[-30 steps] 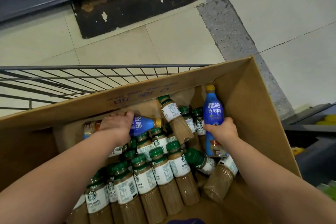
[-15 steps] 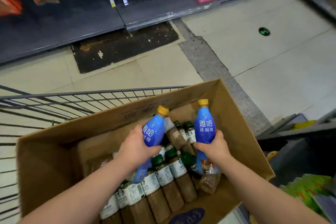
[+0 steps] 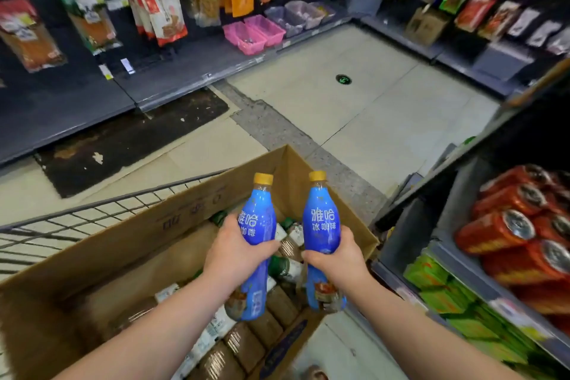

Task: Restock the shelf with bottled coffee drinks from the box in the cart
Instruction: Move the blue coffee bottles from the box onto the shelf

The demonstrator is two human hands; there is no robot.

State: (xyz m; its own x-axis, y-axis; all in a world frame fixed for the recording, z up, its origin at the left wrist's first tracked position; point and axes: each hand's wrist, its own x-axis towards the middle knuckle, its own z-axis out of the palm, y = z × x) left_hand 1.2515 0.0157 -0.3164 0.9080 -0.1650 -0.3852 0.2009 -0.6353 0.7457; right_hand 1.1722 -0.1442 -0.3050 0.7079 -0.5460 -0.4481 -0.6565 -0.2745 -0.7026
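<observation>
**A:** Where are the coffee drinks?

**B:** There's one in each hand, held above the cardboard box point(image 3: 185, 219) that sits in the wire cart point(image 3: 92, 219). The left hand point(image 3: 237, 251) grips the left blue bottle point(image 3: 257, 225) around its waist. The right hand point(image 3: 336, 256) is wrapped around the right blue bottle point(image 3: 320, 225) the same way.

**A:** Which way do they point?

**B:** Both stand nearly upright, with the long axis running 6 to 12 o'clock and the yellow caps at 12. The left one leans a touch toward 1 o'clock. They are side by side, near each other but apart.

**A:** What's below them?

**B:** Brown latte bottles point(image 3: 246, 345) lie packed in the box toward 6 and 7 o'clock.

**A:** Any edges close by?

**B:** The box's far corner is at 12 o'clock, just behind the caps. Its right wall passes under the right wrist. At 3 o'clock the shelf point(image 3: 447, 216) starts just beside the box, holding red cans point(image 3: 509, 225) and green packs point(image 3: 438, 287).

**A:** Is there room to move?

**B:** Bare tiled floor point(image 3: 354, 120) stretches from 12 to 2 o'clock.
</observation>
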